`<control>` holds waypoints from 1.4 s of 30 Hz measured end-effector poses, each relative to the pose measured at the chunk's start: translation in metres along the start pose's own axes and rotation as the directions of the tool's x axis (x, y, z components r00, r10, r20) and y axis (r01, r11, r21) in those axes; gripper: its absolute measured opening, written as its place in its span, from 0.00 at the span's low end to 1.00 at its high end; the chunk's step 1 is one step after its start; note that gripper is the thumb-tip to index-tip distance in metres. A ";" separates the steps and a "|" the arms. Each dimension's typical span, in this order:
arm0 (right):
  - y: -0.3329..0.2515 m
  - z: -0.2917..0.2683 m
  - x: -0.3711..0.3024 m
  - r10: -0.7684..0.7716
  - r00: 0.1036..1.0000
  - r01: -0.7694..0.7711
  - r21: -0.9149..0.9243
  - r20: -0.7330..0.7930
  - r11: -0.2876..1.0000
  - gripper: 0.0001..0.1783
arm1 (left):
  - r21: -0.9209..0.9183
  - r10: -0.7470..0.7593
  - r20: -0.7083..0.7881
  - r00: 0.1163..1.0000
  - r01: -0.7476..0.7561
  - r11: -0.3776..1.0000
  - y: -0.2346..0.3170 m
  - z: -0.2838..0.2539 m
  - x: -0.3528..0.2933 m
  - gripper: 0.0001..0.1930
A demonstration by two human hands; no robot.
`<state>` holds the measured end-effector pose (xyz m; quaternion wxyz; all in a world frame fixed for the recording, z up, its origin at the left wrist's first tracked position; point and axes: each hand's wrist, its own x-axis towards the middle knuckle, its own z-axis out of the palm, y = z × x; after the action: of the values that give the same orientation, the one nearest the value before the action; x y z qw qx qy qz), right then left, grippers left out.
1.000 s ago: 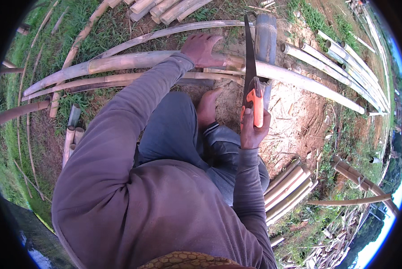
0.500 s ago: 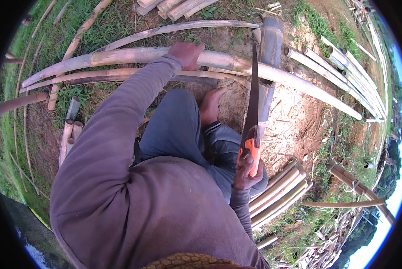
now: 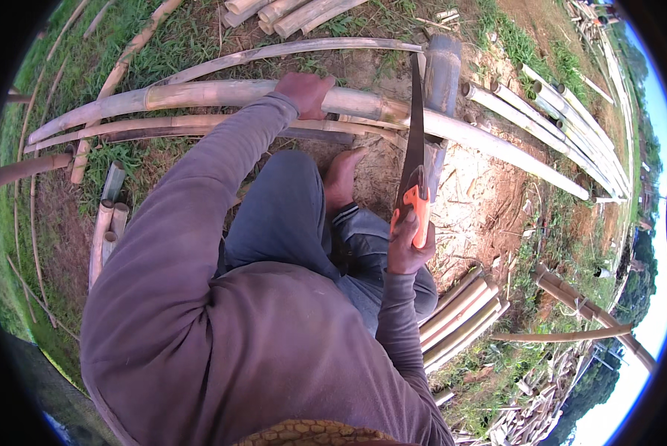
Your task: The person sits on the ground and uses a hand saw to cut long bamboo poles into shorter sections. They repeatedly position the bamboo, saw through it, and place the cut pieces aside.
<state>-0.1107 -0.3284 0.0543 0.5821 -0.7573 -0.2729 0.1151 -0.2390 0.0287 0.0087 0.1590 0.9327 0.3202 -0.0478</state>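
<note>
A long pale bamboo pole (image 3: 207,94) runs across in front of me and rests over a thick dark bamboo log (image 3: 443,67). My left hand (image 3: 306,94) is closed around the pole, left of that log. In my right hand (image 3: 410,249) is the orange handle of a hand saw (image 3: 416,149). The saw's dark blade points away from me and lies across the pole just left of the log. Whether its teeth are in the bamboo I cannot tell.
Cut bamboo pieces (image 3: 463,316) lie by my right knee. More poles (image 3: 549,123) rest at the far right, with short lengths (image 3: 296,15) at the far edge. Thin split bamboo (image 3: 289,48) lies beyond the pole. A tied bamboo frame (image 3: 586,305) stands at the right.
My right hand and the saw have moved away from me, so the blade reaches further beyond the pole. My left hand keeps its hold. The whole view has shifted slightly.
</note>
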 end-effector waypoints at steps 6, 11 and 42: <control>-0.010 -0.049 -0.084 0.104 0.994 -0.102 0.088 -0.023 0.991 0.18 | -0.026 -0.003 0.020 1.000 0.004 1.000 0.000 0.013 0.000 0.29; 0.005 0.041 0.075 -0.044 0.999 0.045 0.031 -0.029 0.999 0.17 | -0.042 -0.002 0.074 0.997 0.006 0.999 0.010 0.001 0.005 0.30; -0.010 -0.015 -0.016 0.109 0.994 -0.111 0.076 0.024 0.991 0.20 | -0.044 -0.004 0.186 0.983 0.012 0.999 0.002 -0.009 0.011 0.39</control>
<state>-0.1189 -0.3476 0.0660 0.6008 -0.7470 -0.2320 0.1648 -0.2292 0.0371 0.0153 0.2091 0.9191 0.3086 -0.1280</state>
